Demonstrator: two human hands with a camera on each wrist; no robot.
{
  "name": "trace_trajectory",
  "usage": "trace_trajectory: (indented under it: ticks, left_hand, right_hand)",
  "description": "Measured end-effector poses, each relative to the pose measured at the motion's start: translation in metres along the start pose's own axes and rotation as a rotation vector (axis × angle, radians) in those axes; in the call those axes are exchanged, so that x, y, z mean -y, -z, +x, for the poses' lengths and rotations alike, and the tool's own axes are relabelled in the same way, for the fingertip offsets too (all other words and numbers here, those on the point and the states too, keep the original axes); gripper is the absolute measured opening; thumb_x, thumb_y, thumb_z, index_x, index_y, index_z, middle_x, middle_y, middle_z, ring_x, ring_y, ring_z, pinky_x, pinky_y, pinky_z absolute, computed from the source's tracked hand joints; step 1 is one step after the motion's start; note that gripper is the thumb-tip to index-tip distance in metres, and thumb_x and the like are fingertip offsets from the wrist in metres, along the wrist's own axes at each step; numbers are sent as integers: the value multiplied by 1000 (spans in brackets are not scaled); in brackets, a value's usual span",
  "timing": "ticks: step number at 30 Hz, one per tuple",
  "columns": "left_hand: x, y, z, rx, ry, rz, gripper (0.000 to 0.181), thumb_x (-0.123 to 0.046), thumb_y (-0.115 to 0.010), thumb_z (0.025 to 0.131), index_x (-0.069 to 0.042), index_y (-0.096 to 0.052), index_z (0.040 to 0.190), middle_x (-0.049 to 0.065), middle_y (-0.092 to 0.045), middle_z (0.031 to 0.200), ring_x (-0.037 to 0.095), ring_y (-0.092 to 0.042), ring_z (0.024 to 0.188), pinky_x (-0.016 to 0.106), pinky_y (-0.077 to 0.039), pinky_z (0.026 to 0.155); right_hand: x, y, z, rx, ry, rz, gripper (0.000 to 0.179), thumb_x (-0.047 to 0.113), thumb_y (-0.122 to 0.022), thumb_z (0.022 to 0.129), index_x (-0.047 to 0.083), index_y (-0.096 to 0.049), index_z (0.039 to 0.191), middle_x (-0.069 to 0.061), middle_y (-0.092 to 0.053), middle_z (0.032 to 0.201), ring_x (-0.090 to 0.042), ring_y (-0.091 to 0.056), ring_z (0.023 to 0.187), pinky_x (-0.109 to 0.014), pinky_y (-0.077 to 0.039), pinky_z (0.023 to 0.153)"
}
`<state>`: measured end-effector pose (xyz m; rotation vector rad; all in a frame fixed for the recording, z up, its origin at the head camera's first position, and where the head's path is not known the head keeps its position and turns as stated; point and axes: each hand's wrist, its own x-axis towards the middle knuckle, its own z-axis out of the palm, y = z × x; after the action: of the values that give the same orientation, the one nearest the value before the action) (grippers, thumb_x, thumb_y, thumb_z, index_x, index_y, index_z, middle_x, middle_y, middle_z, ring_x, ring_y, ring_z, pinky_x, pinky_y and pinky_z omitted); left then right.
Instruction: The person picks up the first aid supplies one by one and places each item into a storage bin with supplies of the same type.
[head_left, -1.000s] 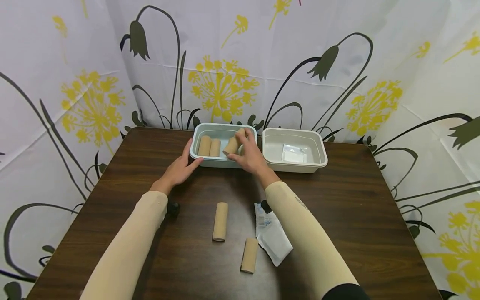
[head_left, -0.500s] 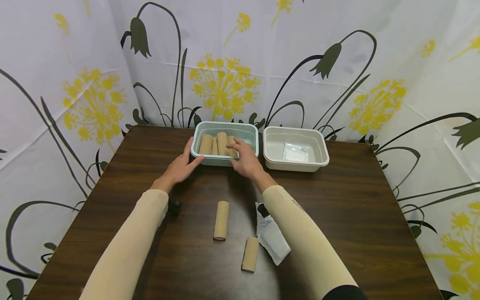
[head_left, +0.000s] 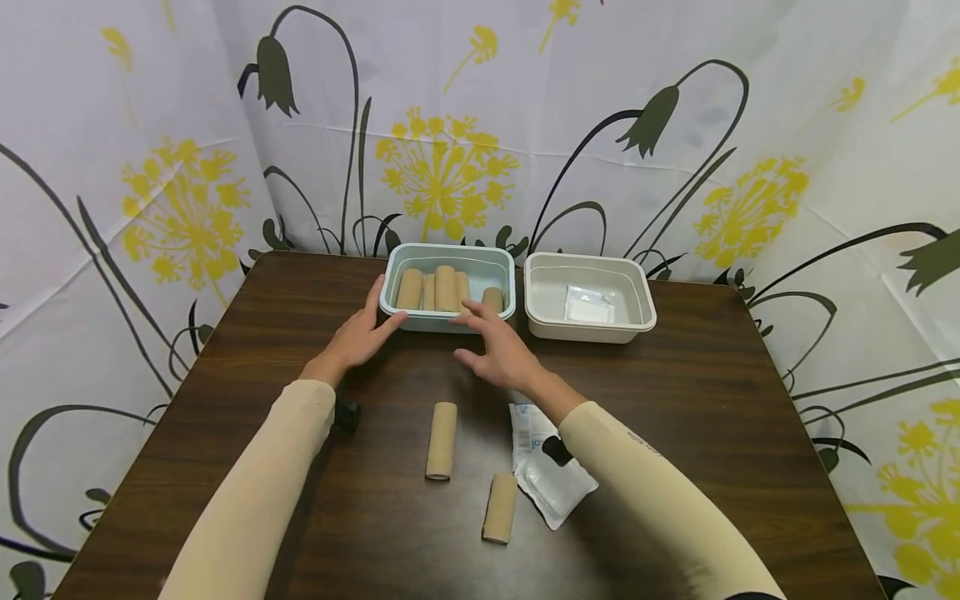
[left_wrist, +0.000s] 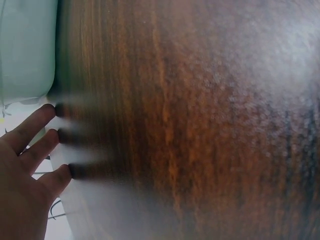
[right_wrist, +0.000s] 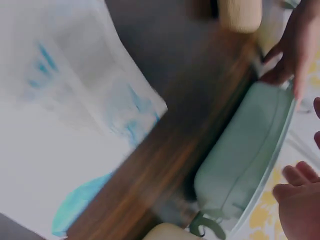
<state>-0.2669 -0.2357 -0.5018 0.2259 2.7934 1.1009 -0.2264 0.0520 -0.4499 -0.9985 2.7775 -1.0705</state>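
Note:
In the head view a light blue plastic bin at the back of the table holds several brown cardboard tubes. My left hand rests at its left end, thumb by the front rim. Seen from the left wrist, three fingertips of the left hand are down at the tabletop, beside the bin. My right hand hovers before the bin's front right part with spread fingers, holding nothing. Two more cardboard tubes lie on the table, one in the middle and a shorter one nearer.
To the right of the blue bin stands a cream bin with a small clear-and-white packet inside. White and silvery packets lie on the table, partly under the right forearm. A floral curtain hangs behind the table.
My right hand has put a cardboard tube down among the others in the blue bin, let go and drawn back toward me. The left hand has stayed at the bin.

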Motion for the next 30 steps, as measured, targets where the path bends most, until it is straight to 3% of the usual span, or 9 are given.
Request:
trace_trajectory:
  ticks: [6,12,17,22,30]
  left_hand:
    - [-1,1,0,-1,6,9,85,-70,-39,94,-45,19,151,22,-22,158,47,-30,139,68,-24,105]
    - [-1,1,1,-8,-14,32,86,-68,-38,95,-40,19,153,24,-25,157,48,-32,137,66,-25,105]
    - [-1,1,0,-16,-20,21,85,-67,-38,96,-39,18,153,23,-25,157,47,-33,137,66,-26,105]
    - [-1,1,-1,-14,-27,22,84,-65,-38,97,-39,18,153,23,-25,157,47,-33,137,65,-25,106]
    - [-2,0,-1,-10,-31,21,83,-65,-38,97,-40,18,153,23,-24,157,47,-32,137,66,-25,105]
  right_hand:
    - [10,0,-38,145,63,51,58,25,-74,89,11,-53,141,-12,-32,155,-30,-41,136,-45,-39,104]
    - [17,-11,-63,340,57,-33,79,44,-76,85,15,-41,149,-10,-23,158,-27,-38,137,-44,-41,103]
    - [25,-22,-75,447,96,-131,93,57,-75,80,16,-35,153,-15,-22,159,-31,-33,140,-44,-37,107]
    - [32,-31,-82,448,149,-254,98,64,-73,77,15,-35,153,-16,-25,157,-33,-35,138,-44,-36,107]
    - [32,-47,-89,388,124,-295,97,65,-76,73,18,-39,149,-15,-27,156,-34,-41,133,-43,-41,102]
